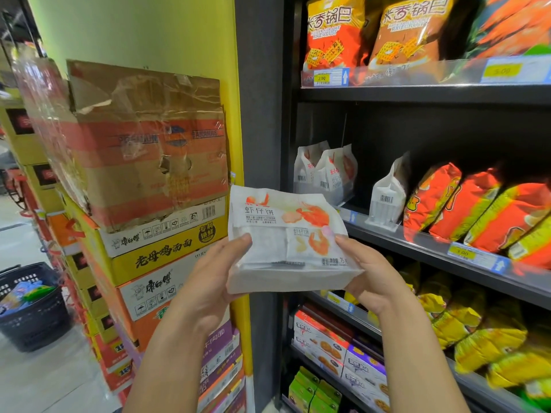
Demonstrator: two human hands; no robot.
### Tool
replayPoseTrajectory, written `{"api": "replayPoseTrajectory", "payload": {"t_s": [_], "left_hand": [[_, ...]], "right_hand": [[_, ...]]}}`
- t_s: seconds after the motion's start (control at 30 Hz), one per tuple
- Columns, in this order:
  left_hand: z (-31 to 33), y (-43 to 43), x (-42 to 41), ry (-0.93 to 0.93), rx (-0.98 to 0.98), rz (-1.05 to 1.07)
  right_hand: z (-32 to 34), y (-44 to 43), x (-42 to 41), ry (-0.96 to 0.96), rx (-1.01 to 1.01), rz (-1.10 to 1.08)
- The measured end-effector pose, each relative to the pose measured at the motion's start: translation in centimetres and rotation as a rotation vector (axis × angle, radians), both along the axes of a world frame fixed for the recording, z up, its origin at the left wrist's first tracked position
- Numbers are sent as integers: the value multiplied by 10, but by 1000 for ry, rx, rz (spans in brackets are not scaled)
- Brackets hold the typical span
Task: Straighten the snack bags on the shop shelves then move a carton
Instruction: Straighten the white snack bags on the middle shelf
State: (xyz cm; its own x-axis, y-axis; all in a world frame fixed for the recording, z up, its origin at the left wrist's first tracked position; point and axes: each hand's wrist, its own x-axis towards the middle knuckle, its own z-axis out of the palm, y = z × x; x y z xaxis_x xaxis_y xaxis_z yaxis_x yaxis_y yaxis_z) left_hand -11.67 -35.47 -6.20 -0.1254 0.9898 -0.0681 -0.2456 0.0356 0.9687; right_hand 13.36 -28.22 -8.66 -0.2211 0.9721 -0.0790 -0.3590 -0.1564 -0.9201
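A white snack bag (283, 234) printed with orange shrimp is held in front of the shelves, face up. My left hand (214, 281) grips its left lower edge, thumb on top. My right hand (369, 272) grips its right lower corner, thumb on top. Three more white bags of the same kind stand on the middle shelf (432, 248): two at the left (328, 171) and one alone (387, 198) further right. A worn brown banana carton (143, 141) wrapped in clear tape sits on top of a stack of noodle cartons (161, 257) to the left.
Red and yellow snack bags (477, 210) fill the right of the middle shelf. Orange rice-crust bags (372, 31) stand on the top shelf. Yellow bags (477, 332) and small boxes (328, 347) fill the lower shelves. A dark shopping basket (32, 305) sits on the floor at the left.
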Motion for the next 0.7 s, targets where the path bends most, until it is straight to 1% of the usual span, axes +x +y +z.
{"api": "replayPoseTrajectory", "payload": {"t_s": [0.17,0.33,0.53,0.7], "left_hand": [[5,3,0,-82,-47,26],[8,1,3,-75,-35,2],[3,8,1,61,64,-52],[-2,21,1,115,102,-89]], "right_hand": [[12,-1,2,22,-38,50],[16,-2,6,-14,2,27],[9,1,22,-102,213,25],[7,8,33,-135,333,41]]}}
